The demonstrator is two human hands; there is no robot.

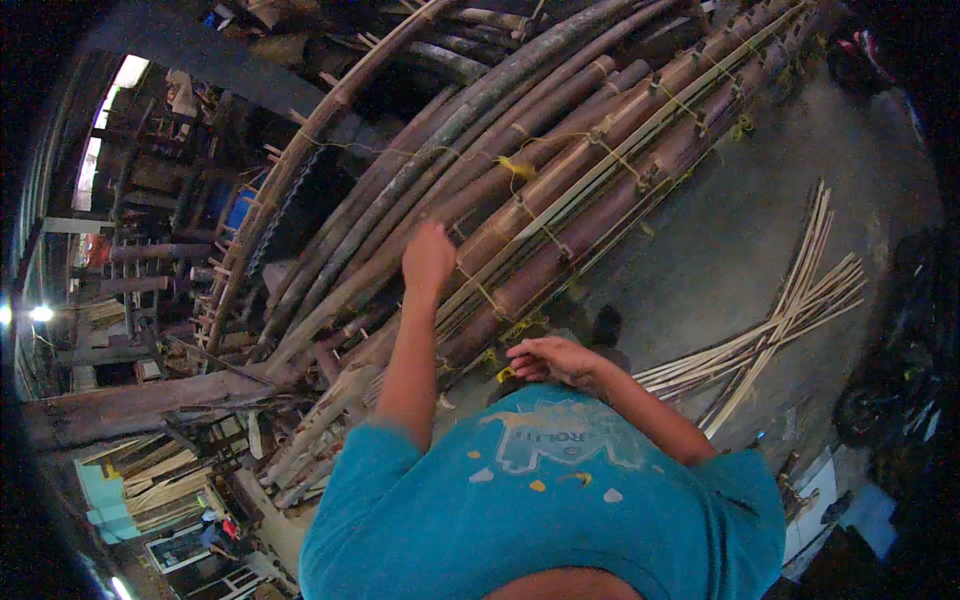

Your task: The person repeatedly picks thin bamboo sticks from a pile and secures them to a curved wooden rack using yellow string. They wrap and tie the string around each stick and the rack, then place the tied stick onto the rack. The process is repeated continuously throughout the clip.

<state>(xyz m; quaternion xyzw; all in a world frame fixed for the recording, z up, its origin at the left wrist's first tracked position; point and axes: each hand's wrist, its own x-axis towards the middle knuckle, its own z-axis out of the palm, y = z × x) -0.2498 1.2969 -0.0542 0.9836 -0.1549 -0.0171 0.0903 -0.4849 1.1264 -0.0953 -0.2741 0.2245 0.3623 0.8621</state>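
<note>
In front of me a long bundle of bamboo poles [545,280] runs from the lower left to the upper right, with pale split strips [570,205] lying along it. Loops of yellow twine [622,162] cross the poles at intervals. My left hand [429,258] reaches over the near end of the bundle, its fingers closed; what they hold, if anything, is hidden. Near my chest, my right hand [555,362] is half open, fingers loosely bent and apart, close to a yellow tie [505,374] at the bundle's near side. I see nothing in it.
Several curved poles [470,120] lie beyond the bundle, with a pegged, ladder-like pole [262,205] left of them. Loose thin strips [775,335] lie crossed on the concrete floor [740,250] at the right. A thick log [150,400] extends leftward. Wood pieces [165,485] are stacked lower left.
</note>
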